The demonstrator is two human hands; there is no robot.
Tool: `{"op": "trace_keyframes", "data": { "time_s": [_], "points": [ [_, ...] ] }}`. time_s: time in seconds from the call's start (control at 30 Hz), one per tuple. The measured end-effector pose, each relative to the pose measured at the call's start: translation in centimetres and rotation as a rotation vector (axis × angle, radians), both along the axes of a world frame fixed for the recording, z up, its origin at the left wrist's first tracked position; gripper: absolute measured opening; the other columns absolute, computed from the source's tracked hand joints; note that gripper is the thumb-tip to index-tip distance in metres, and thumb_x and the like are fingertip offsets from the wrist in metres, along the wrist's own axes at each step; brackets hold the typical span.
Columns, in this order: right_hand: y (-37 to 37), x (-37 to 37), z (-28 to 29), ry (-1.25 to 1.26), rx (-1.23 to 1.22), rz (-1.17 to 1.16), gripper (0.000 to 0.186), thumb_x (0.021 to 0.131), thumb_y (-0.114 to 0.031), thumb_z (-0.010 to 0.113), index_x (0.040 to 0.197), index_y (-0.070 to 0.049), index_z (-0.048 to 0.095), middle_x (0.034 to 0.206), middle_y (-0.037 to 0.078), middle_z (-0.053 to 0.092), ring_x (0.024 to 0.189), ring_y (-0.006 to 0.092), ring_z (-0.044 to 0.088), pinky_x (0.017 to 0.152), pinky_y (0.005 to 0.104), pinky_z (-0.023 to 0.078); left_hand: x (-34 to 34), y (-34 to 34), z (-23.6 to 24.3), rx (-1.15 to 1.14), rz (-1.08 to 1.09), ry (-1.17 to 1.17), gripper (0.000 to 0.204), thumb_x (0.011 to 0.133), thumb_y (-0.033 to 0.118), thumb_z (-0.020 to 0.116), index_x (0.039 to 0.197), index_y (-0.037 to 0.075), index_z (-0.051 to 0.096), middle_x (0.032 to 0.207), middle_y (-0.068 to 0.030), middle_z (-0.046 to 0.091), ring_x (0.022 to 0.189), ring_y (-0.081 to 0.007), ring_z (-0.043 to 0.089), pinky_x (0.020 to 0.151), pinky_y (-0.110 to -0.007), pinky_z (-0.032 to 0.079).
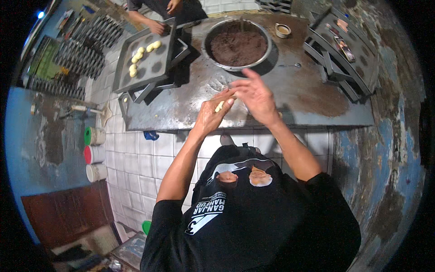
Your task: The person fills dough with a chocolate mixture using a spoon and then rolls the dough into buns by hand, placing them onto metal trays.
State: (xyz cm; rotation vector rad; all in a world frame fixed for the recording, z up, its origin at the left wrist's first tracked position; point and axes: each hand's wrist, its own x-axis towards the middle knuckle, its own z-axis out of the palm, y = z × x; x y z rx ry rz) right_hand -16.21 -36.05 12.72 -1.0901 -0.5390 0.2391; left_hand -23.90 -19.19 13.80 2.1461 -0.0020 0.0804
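Observation:
My left hand (pixel 212 111) is closed around a piece of pale yellow dough (pixel 219 106) over the near part of the metal table (pixel 167 113). My right hand (pixel 257 97) is just right of it, fingers outstretched, their lower ones over the left hand's fingertips; whether they touch, I cannot tell. Beyond my hands stands a steel bowl (pixel 236 44) of dark brown crumbly filling, with an upright utensil in it. At back left, several pale dough balls (pixel 137 57) lie on a dark tray (pixel 118 78).
A co-worker's hand (pixel 157 28) is by the left tray. Stacked trays (pixel 367 68) stand right, with small objects on top. A cup (pixel 282 30) and spoon (pixel 290 65) lie right of the bowl. Lidded tubs (pixel 95 154) stand lower left; a weathered wall (pixel 385 158) runs along the right.

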Motion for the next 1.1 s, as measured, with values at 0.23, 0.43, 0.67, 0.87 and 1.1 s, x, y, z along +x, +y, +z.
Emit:
{"op": "trace_keyframes", "data": {
  "time_s": [0.23, 0.43, 0.67, 0.87, 1.1],
  "points": [
    [6.3, 2.1, 4.7, -0.310, -0.660, 0.547, 0.057, 0.086, 0.000, 0.070, 0.138, 0.001, 0.047, 0.110, 0.015, 0.070, 0.097, 0.0214, 0.069, 0.086, 0.0338, 0.055, -3.3, 5.2, 1.4, -0.244, 0.150, 0.092, 0.062, 0.097, 0.029, 0.066, 0.151, 0.009, 0.045, 0.103, -0.0147, 0.072, 0.090, -0.0235, 0.068, 0.086, -0.034, 0.051],
    [17.0, -1.1, 0.3, -0.817, -0.476, -0.167, 0.059, 0.079, -0.016, 0.081, 0.131, -0.001, 0.056, 0.124, 0.017, 0.063, 0.115, 0.0306, 0.064, 0.094, 0.0389, 0.052, -3.9, 14.0, -0.2, -0.696, 0.354, 0.087, 0.055, 0.105, 0.045, 0.045, 0.149, 0.012, 0.050, 0.131, -0.0073, 0.061, 0.115, -0.0185, 0.056, 0.101, -0.030, 0.042],
    [32.2, -2.8, -3.0, 0.347, -0.281, 0.419, 0.046, 0.104, -0.034, 0.057, 0.136, -0.002, 0.048, 0.120, 0.007, 0.061, 0.112, 0.0172, 0.060, 0.100, 0.0328, 0.047, -1.7, 25.3, -4.0, -1.017, 0.374, -0.186, 0.066, 0.105, 0.057, 0.036, 0.152, 0.010, 0.044, 0.157, -0.0119, 0.040, 0.149, -0.0254, 0.028, 0.120, -0.041, 0.022],
    [43.8, 5.5, -1.4, 0.434, -0.589, 0.548, 0.034, 0.103, -0.029, 0.057, 0.120, 0.000, 0.062, 0.108, 0.009, 0.068, 0.099, 0.0172, 0.065, 0.087, 0.0326, 0.051, 0.2, 36.4, -4.2, -1.021, 0.529, -0.201, 0.058, 0.104, 0.027, 0.055, 0.153, 0.001, 0.037, 0.145, -0.0163, 0.052, 0.128, -0.0202, 0.052, 0.104, -0.030, 0.044],
    [53.5, 14.3, -9.5, -1.019, -1.465, 0.280, 0.052, 0.097, -0.030, 0.061, 0.132, 0.007, 0.048, 0.147, 0.029, 0.042, 0.135, 0.0449, 0.041, 0.109, 0.0521, 0.036, -4.8, 46.5, -8.2, -1.119, 0.799, -0.131, 0.053, 0.100, 0.009, 0.058, 0.149, -0.001, 0.041, 0.144, -0.0166, 0.052, 0.123, -0.0202, 0.056, 0.103, -0.030, 0.045]
  ]
}}
